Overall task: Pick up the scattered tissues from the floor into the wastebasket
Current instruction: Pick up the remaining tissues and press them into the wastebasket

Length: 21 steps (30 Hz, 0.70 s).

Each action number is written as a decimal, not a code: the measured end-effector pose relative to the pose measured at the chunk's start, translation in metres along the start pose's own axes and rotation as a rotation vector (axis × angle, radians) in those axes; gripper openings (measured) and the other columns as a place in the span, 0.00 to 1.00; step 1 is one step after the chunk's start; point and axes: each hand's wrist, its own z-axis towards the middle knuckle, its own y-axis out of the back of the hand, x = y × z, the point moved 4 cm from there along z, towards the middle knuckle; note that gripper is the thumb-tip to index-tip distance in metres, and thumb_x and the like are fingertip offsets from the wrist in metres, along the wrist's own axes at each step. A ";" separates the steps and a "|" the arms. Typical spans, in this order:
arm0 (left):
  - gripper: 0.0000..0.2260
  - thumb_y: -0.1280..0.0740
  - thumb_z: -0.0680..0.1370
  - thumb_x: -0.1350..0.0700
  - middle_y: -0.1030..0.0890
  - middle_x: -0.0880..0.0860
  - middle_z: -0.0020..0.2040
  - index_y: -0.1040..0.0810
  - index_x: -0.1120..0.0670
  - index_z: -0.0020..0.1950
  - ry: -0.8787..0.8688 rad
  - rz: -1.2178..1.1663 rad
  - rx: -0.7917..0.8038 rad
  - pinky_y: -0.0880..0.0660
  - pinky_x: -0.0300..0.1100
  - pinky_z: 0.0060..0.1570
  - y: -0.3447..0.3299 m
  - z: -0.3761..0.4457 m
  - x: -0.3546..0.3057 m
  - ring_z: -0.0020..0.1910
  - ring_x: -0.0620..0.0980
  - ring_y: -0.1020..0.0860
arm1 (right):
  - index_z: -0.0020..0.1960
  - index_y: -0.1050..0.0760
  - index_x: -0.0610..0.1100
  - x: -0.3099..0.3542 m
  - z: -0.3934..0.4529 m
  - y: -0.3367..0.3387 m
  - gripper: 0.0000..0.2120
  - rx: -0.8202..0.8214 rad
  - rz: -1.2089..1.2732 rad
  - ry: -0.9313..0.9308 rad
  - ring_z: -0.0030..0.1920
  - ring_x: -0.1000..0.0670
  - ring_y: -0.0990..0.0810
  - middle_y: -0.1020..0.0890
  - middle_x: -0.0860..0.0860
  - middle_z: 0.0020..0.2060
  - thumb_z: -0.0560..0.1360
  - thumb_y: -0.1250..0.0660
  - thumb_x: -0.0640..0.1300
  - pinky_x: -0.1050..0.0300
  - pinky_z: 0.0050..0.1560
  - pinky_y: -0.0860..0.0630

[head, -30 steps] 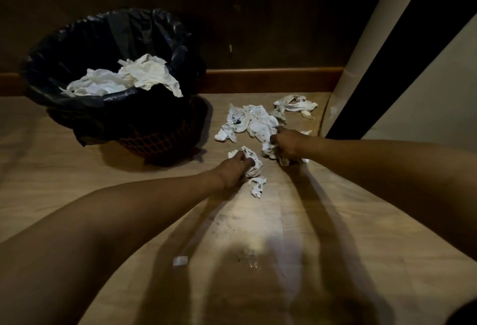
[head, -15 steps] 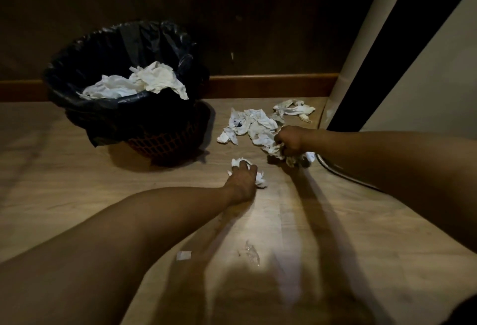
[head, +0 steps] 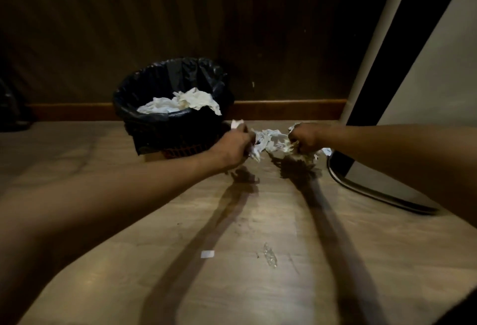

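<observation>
Hands, left [head: 233,147] and right [head: 304,137], clutch crumpled tissues [head: 269,140] beside wastebasket [head: 170,120].

crumpled white paper tissues [head: 268,138]; glossy black plastic liner [head: 165,84] over a reddish lattice wastebasket [head: 185,149]; smooth wood-look floor [head: 258,221] with soft sheen; shiny metal rail [head: 366,190].

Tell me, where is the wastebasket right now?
The wastebasket stands on the floor left of centre, against the dark back wall, just beyond the left hand.
</observation>
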 end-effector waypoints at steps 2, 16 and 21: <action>0.14 0.32 0.74 0.63 0.27 0.58 0.59 0.23 0.57 0.60 -0.068 0.105 -0.124 0.23 0.48 0.53 0.038 -0.003 0.003 0.52 0.56 0.23 | 0.61 0.23 0.44 0.009 -0.005 0.017 0.16 -0.015 -0.012 0.026 0.58 0.43 0.21 0.21 0.45 0.57 0.75 0.29 0.45 0.55 0.49 0.28; 0.24 0.28 0.74 0.57 0.28 0.61 0.66 0.26 0.52 0.70 0.375 -0.065 -0.358 0.28 0.52 0.62 0.177 -0.026 0.123 0.64 0.62 0.26 | 0.63 0.23 0.42 0.058 -0.022 0.147 0.17 -0.505 0.250 -0.103 0.56 0.43 0.19 0.19 0.43 0.57 0.75 0.28 0.43 0.54 0.47 0.26; 0.26 0.34 0.74 0.66 0.26 0.54 0.72 0.25 0.49 0.71 0.465 -0.207 -0.460 0.29 0.48 0.70 0.179 -0.043 0.152 0.71 0.56 0.28 | 0.54 0.18 0.41 0.104 -0.026 0.205 0.09 -0.776 0.513 -0.032 0.50 0.43 0.18 0.16 0.42 0.49 0.75 0.32 0.39 0.46 0.50 0.19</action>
